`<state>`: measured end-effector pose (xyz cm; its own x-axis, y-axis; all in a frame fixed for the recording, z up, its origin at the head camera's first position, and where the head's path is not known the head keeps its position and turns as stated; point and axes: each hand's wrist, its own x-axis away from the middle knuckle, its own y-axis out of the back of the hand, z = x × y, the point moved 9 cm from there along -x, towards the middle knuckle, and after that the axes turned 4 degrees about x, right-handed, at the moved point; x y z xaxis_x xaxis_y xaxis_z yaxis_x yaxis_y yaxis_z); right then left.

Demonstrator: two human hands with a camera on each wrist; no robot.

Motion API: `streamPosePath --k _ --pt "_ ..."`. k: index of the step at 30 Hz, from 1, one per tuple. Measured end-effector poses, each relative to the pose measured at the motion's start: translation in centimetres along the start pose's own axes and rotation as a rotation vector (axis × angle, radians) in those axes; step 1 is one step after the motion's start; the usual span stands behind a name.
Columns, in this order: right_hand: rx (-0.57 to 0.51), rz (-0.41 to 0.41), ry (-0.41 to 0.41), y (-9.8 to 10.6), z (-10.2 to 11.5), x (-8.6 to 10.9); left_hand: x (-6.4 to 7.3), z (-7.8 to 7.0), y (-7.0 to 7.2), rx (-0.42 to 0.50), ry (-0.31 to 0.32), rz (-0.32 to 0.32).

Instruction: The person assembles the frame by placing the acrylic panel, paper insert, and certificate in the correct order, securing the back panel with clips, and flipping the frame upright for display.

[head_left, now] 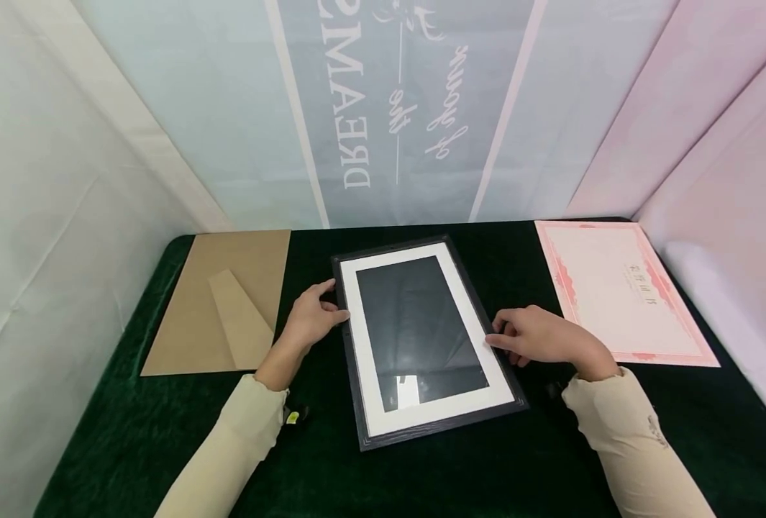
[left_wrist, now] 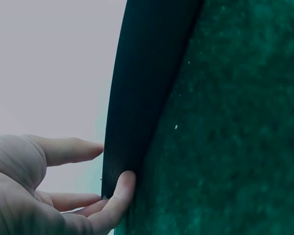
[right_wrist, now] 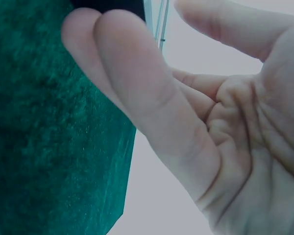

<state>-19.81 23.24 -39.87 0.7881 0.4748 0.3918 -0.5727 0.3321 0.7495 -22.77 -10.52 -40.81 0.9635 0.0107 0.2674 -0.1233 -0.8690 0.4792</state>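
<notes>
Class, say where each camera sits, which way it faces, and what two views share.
Head: on the head, facing forward and down at the frame; left grip, right grip, sleeves show.
Left wrist: on that wrist, facing the frame's edge; left grip shows.
Right wrist: on that wrist, facing right grip's fingers.
Both wrist views share green cloth.

Beyond the picture frame (head_left: 423, 331), the lettering on the banner (head_left: 402, 108) is cut off by the head view's top edge. Right of the frame, the writing on the paper (head_left: 622, 288) is too small to read. Left of the frame, the wrist of the left hand (head_left: 313, 315) hides a corner of the cardboard (head_left: 195, 309). Nearer than the frame, both sleeves (head_left: 227, 446) leave the bottom edge.
</notes>
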Motion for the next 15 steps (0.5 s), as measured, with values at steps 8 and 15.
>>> streamPosePath --k 8,15 --pt "-0.074 -0.11 -0.018 0.5 0.0 -0.8 -0.6 -0.1 -0.4 0.02 -0.036 -0.022" --pt "-0.019 -0.201 -0.043 0.5 -0.1 -1.7 -0.2 0.4 -0.9 -0.045 -0.006 0.009"
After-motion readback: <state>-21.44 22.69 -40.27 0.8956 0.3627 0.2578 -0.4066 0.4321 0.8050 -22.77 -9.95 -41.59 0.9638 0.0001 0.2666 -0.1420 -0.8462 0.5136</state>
